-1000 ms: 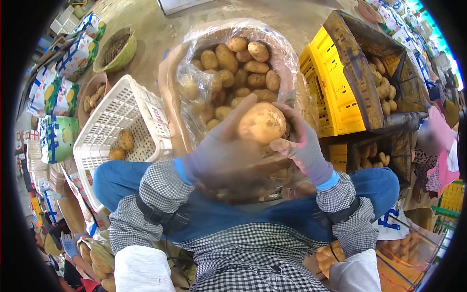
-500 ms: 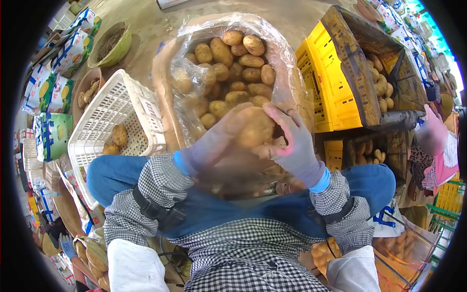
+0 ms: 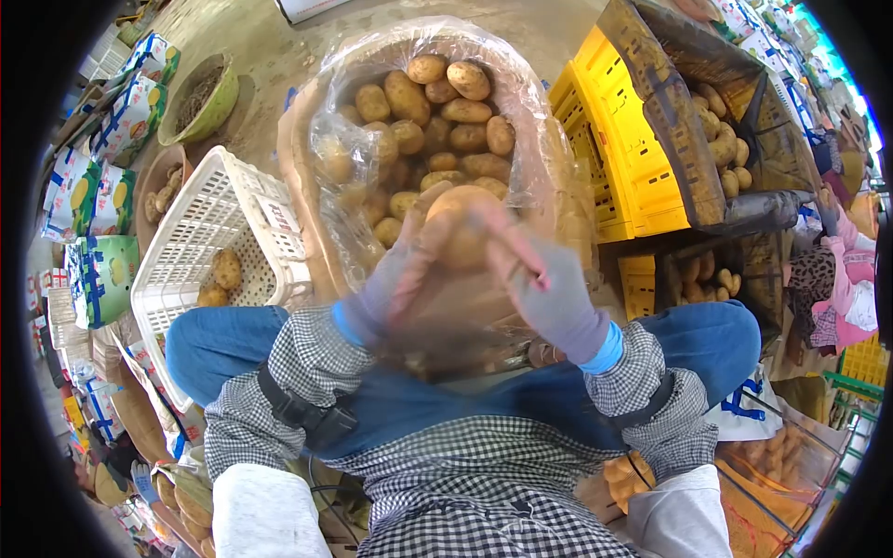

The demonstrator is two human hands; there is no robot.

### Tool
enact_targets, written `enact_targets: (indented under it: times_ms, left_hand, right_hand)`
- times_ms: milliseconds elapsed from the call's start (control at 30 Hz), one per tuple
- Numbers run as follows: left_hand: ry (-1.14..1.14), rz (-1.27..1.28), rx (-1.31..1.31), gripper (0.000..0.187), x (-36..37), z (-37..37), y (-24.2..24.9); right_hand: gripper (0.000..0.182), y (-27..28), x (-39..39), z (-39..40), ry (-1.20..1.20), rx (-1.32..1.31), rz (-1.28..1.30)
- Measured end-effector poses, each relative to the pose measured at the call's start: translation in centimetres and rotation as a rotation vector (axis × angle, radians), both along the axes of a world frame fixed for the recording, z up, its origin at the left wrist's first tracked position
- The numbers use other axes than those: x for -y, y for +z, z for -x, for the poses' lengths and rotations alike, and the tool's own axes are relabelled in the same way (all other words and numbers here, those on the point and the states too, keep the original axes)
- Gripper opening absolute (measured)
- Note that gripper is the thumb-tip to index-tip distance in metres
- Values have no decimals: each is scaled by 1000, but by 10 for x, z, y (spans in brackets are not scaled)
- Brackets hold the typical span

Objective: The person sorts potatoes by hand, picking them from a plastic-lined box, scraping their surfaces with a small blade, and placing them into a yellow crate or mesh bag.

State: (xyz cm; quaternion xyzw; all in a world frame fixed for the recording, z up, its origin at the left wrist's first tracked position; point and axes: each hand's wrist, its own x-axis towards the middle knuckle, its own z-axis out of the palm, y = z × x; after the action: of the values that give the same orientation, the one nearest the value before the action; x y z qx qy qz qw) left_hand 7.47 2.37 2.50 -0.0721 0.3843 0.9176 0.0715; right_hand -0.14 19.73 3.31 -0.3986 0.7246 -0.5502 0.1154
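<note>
Between my gloved hands a potato [image 3: 458,206] is raised over the near end of a box [image 3: 296,177] lined with clear plastic. My left hand [image 3: 402,265] grips its left side; the fingers of my right hand [image 3: 544,279] press on the right. Both hands and the potato are smeared by motion, so the exact finger contact is hard to make out. Beyond them, many loose potatoes [image 3: 406,98] lie in the plastic liner [image 3: 349,200].
A white crate [image 3: 209,195] with a few potatoes stands at left. At right are yellow crates [image 3: 633,139] with dark liners and potatoes. A green basin [image 3: 228,98] sits at the far left. Another person in pink [image 3: 848,270] is at the right edge.
The potato has moved slightly left and up with both hands. My right hand's thumb and fingers, formerly curved apart, are now closer together. The view has shifted slightly.
</note>
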Motion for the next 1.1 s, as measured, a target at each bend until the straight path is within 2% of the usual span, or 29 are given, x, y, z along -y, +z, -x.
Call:
enact_targets:
  times_ms: [67, 133, 300, 400, 467, 533, 600, 667, 733, 800, 867, 1000, 1100]
  left_hand:
    - [10, 6, -14, 62, 0, 0, 1]
    - [24, 17, -16, 62, 1, 2, 1]
    - [4, -3, -31, 62, 0, -1, 5]
    - [25, 78, -1, 61, 5, -5, -10]
    - [9, 160, -16, 61, 7, -6, -12]
    - [4, 236, -41, 60, 7, -6, -14]
    - [7, 315, -63, 60, 7, -5, -15]
    - [-21, 534, -115, 59, 8, -7, -16]
    - [-4, 406, -57, 59, 7, -7, -18]
    - [64, -64, 103, 58, 3, -6, -19]
    - [5, 188, -15, 57, 4, -6, -15]
    - [-117, 8, -91, 56, 2, 1, -1]
    - [-91, -43, -10, 56, -3, 3, -9]
  right_hand:
    - [44, 9, -2, 0, -56, 253, -95]
    - [43, 11, -3, 3, -75, 298, -121]
    - [44, -2, 2, 4, -98, 55, 19]
    - [47, -8, 6, 2, -67, -65, 52]
    - [48, -3, 1, 4, -92, 86, -7]
    - [49, -3, -1, 4, -95, 97, -30]
    - [51, -8, 4, -3, -76, -22, -11]
    - [52, 4, -1, 0, -113, -79, -195]
    - [50, 7, -1, -2, -126, -99, -230]
    - [46, 0, 1, -6, -119, -33, -141]
    - [44, -4, 1, -5, -135, 143, -103]
    - [48, -5, 7, -16, -143, 494, 49]
    - [47, -6, 8, -16, -116, 197, -30]
